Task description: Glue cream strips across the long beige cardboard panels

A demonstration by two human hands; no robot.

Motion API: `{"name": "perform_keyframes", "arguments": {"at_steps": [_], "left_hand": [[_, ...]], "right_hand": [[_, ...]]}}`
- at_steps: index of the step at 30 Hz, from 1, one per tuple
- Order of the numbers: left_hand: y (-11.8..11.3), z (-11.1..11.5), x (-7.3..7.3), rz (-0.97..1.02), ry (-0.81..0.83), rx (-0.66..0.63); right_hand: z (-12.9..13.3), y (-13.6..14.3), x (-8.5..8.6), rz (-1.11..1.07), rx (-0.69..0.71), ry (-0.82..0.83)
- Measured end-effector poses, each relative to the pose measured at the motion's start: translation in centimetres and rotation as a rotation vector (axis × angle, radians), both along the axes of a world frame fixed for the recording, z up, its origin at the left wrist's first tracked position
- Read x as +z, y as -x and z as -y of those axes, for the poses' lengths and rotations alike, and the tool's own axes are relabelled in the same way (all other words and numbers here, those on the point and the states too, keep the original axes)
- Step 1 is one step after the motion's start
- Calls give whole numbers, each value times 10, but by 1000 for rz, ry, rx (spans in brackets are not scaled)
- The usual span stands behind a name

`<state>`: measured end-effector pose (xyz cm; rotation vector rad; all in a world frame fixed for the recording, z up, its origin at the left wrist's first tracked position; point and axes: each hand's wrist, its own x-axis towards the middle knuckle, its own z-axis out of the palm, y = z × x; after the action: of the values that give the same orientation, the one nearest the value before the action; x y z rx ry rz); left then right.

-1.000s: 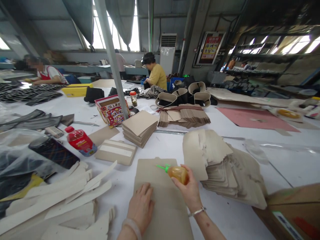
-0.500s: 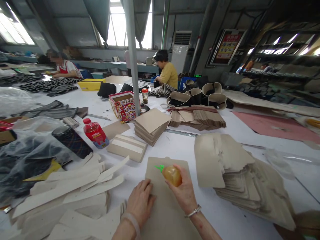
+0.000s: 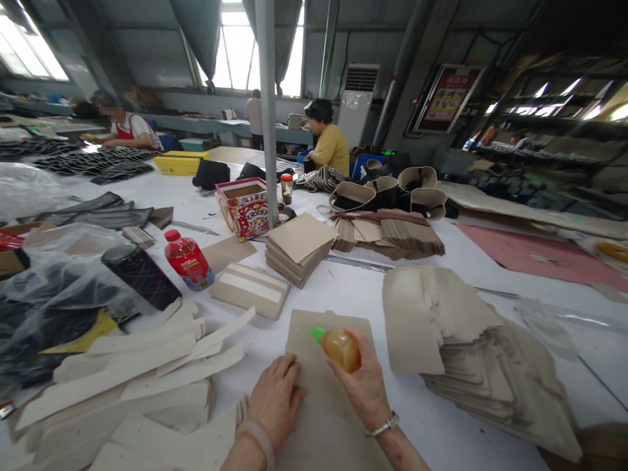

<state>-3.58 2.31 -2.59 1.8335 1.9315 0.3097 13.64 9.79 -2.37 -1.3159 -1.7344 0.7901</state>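
A beige flat panel [image 3: 324,405] with a small tab at its far edge lies in front of me on the white table. My right hand [image 3: 360,376] is wrapped round a squeeze bottle [image 3: 341,350] of amber liquid, probably glue. Its green nozzle [image 3: 318,333] points left and sits over the far part of the panel; whether the tip touches cannot be made out. My left hand [image 3: 277,396] lies flat with fingers stretched along the panel's left edge.
Pale strips [image 3: 147,366] are heaped at left, and a stack of beige panels [image 3: 471,353] spreads at right. Farther off stand a squarish stack of boards [image 3: 300,245], a red bottle [image 3: 189,260], a patterned box [image 3: 245,209] and a metal pole [image 3: 267,118]. Co-workers sit across the table.
My right hand and the squeeze bottle have shifted slightly to the right and nearer to me, with more of the green nozzle showing. My left hand has stayed in place.
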Motion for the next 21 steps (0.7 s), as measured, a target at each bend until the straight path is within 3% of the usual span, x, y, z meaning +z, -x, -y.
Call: {"name": "perform_keyframes", "arguments": {"at_steps": [21], "left_hand": [[3, 0, -2, 13, 8, 6]], "right_hand": [[-9, 8, -5, 100, 141, -210]]}}
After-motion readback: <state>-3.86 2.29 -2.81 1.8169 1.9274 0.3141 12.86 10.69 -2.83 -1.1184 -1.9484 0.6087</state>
